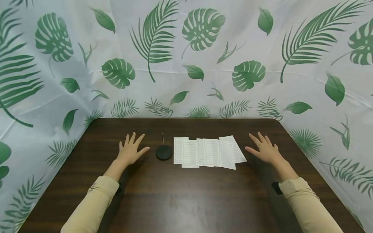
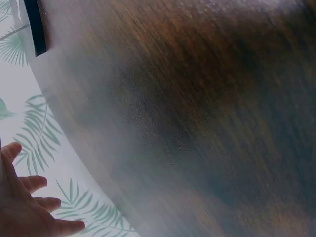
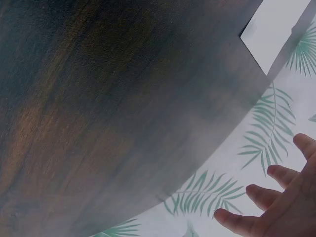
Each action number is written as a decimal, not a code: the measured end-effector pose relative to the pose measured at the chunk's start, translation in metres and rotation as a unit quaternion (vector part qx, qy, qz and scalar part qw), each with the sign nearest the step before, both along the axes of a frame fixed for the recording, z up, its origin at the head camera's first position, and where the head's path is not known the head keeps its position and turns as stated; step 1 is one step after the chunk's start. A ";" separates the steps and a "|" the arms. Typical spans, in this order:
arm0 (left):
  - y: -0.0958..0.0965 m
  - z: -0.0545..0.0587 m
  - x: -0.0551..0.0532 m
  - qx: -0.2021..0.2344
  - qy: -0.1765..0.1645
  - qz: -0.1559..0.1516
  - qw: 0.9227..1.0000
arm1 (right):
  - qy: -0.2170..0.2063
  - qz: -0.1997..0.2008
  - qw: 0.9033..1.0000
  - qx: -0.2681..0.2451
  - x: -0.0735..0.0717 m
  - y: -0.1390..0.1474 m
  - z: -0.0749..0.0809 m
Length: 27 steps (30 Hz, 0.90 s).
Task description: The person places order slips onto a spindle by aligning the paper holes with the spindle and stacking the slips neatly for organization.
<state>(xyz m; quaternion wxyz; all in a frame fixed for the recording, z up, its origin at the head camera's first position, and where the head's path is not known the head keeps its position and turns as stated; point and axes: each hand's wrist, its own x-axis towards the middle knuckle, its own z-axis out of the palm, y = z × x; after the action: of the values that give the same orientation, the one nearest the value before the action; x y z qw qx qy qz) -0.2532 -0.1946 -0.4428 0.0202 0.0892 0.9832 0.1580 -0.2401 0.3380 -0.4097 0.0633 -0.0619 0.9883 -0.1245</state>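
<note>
My left hand [image 1: 130, 152] is held with fingers spread over the left part of the table, holding nothing. Just right of it stands a receipt spike [image 1: 163, 152], a thin upright rod on a round black base. Several white paper slips [image 1: 190, 155] with printed lines lie overlapping in a row to the right of the spike. The rightmost slip [image 1: 233, 149] lies tilted on top. Beyond that slip my right hand [image 1: 265, 151] also has its fingers spread, with nothing in it. In the right wrist view, a corner of a white slip [image 3: 274, 37] shows past the fingers.
The dark wood-grain table [image 1: 186, 200] has rounded far corners. Behind it and at both sides hangs a white cloth [image 1: 215, 94] printed with green leaves. A black band [image 1: 276, 188] sits at the right wrist, below the rolled sleeve.
</note>
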 end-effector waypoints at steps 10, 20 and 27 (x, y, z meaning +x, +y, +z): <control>0.006 0.003 0.000 0.004 0.011 -0.018 1.000 | 0.040 0.019 0.999 0.032 0.002 0.000 -0.004; 0.011 0.005 0.003 0.027 0.003 -0.027 0.999 | 0.041 0.029 0.999 0.019 0.007 -0.002 -0.001; 0.011 0.001 0.013 0.010 0.038 -0.032 0.999 | 0.053 0.031 0.998 0.017 0.013 -0.003 0.001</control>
<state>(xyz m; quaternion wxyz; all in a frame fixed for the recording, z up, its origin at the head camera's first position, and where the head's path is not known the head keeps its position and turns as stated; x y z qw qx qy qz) -0.2401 -0.1839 -0.4415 -0.0127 0.1265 0.9783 0.1636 -0.2271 0.3351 -0.4088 0.0159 -0.0983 0.9898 -0.1020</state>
